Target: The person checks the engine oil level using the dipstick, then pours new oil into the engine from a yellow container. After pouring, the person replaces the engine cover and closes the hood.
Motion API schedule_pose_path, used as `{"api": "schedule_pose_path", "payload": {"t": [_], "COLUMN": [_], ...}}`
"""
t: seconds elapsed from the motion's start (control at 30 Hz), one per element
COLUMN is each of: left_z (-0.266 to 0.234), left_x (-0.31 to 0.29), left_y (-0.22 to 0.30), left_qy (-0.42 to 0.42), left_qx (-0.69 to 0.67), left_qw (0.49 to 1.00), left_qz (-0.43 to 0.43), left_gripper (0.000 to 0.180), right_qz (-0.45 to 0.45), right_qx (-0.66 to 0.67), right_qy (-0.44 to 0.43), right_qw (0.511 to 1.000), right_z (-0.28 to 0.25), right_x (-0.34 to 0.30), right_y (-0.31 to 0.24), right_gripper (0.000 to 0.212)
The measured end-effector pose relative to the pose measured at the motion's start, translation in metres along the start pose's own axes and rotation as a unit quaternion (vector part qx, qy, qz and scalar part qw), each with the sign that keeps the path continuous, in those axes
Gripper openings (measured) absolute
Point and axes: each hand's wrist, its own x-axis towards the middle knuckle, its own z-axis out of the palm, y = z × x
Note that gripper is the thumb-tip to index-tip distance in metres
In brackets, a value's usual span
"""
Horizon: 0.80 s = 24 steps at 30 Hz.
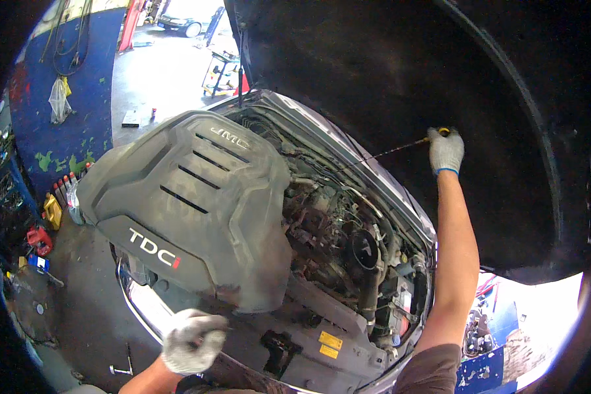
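At the right, my right hand (446, 152), in a pale knit glove, is raised in front of the open hood. It grips the yellow handle of an oil dipstick (397, 150), whose thin stem slants down left toward the engine (331, 223). A large grey plastic engine cover (184, 197) with several dark slots covers the left of the engine bay; what supports it is hidden. Below it, near the front edge of the car, is my left hand (194, 341), also gloved. Its fingers are curled and slightly blurred, and anything inside them is hidden.
The dark hood (387, 72) stands open overhead, with a prop rod (240, 72) at the far left. Yellow labels (330, 345) mark the front panel. Bottles (52, 210), a red container (39, 240) and a tool (121, 369) are on the left floor. Farther back stands a tool cart (221, 73).
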Motion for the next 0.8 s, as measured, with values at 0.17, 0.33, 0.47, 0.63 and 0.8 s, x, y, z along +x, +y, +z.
{"api": "schedule_pose_path", "payload": {"t": [0.17,0.33,0.47,0.63,0.8], "left_z": [0.042,0.061,0.096,0.202,0.276], "left_x": [0.012,0.021,0.037,0.079,0.103], "left_y": [0.037,0.064,0.073,0.08,0.104], "left_qy": [-0.074,-0.179,-0.231,-0.356,-0.342], "left_qx": [-0.147,-0.227,-0.245,-0.517,-0.647], "left_qw": [0.978,0.957,0.942,0.76,0.605], "left_qz": [0.129,0.027,-0.01,-0.171,-0.315], "left_gripper": [0.023,0.029,0.039,0.052,0.06], "right_qz": [-0.004,0.043,0.152,0.154,0.066], "right_qx": [0.072,0.097,0.265,0.214,0.048], "right_qy": [0.028,0.109,0.155,0.227,0.241], "right_qw": [0.997,0.988,0.939,0.938,0.967], "right_z": [-0.106,-0.205,-0.275,-0.337,-0.378], "right_x": [-0.049,-0.142,-0.244,-0.38,-0.489], "right_y": [0.034,0.078,0.104,0.132,0.147], "right_gripper": [0.049,0.039,0.026,0.025,0.021]}}
